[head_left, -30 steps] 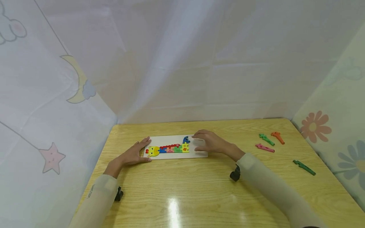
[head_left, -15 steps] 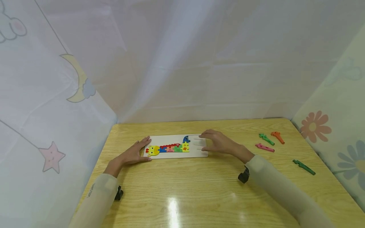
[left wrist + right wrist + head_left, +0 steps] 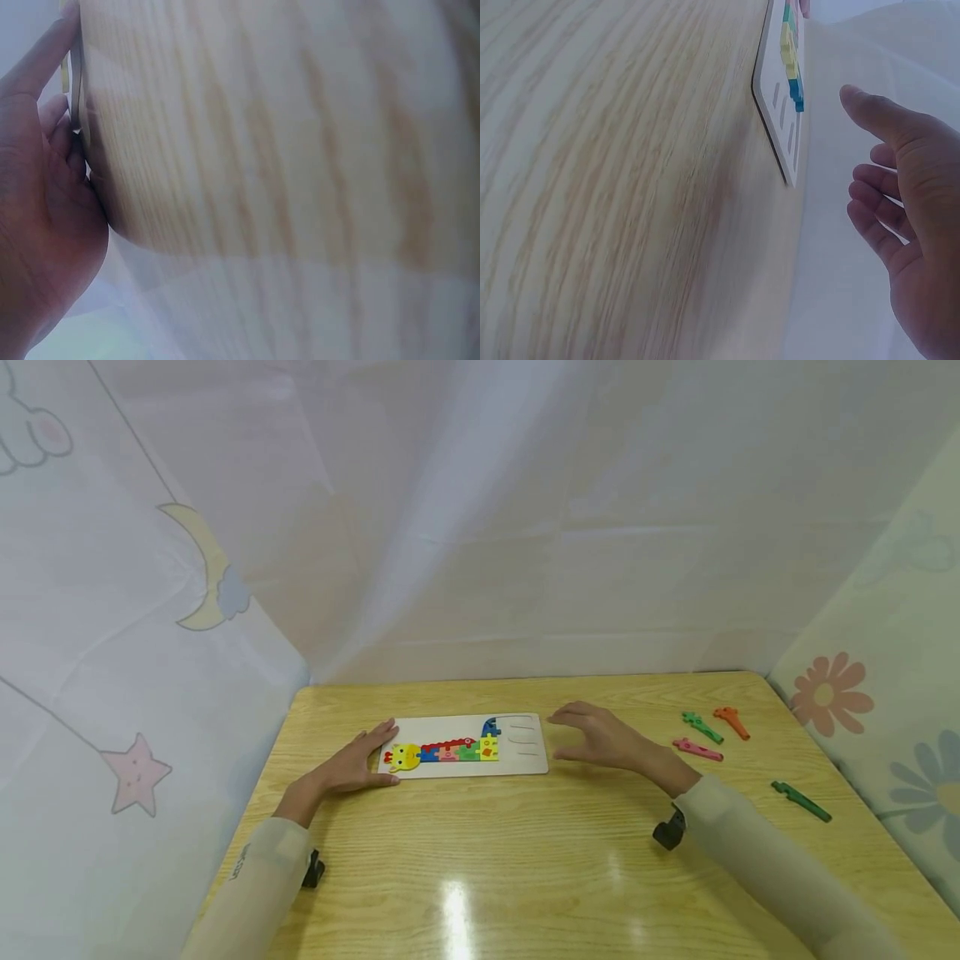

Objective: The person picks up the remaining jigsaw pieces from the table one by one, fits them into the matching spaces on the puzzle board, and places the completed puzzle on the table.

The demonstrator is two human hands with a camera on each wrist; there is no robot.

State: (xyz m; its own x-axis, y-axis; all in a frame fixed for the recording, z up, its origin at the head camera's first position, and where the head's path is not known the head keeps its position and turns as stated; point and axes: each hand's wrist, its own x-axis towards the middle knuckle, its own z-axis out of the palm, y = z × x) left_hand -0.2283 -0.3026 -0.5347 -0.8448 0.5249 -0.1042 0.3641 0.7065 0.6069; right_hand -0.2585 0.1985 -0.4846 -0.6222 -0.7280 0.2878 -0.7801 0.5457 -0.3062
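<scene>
A white puzzle board (image 3: pixel 442 725) lies flat on the wooden table. Its coloured pieces form a giraffe's yellow head (image 3: pixel 405 757), neck and part of a body, with a blue piece (image 3: pixel 491 727) at the upper right of these. Printed lines mark the board's right end. My left hand (image 3: pixel 352 766) rests at the board's left end, fingertips at the far corner and thumb along the near edge. In the left wrist view, part of its fingers is hidden. To the right of the board my right hand (image 3: pixel 603 739) hovers, holding nothing, its fingers loosely bent and apart from the board.
Several giraffe-shaped pieces lie at the table's right: light green (image 3: pixel 702 727), orange (image 3: pixel 732 723), pink (image 3: pixel 697 749) and dark green (image 3: pixel 802 802). A pale printed cloth (image 3: pixel 480 527) stands behind the table and along both sides.
My right hand has moved to the right, from over the board's right end to beyond its edge, uncovering the printed lines. My left hand and the board have stayed in place.
</scene>
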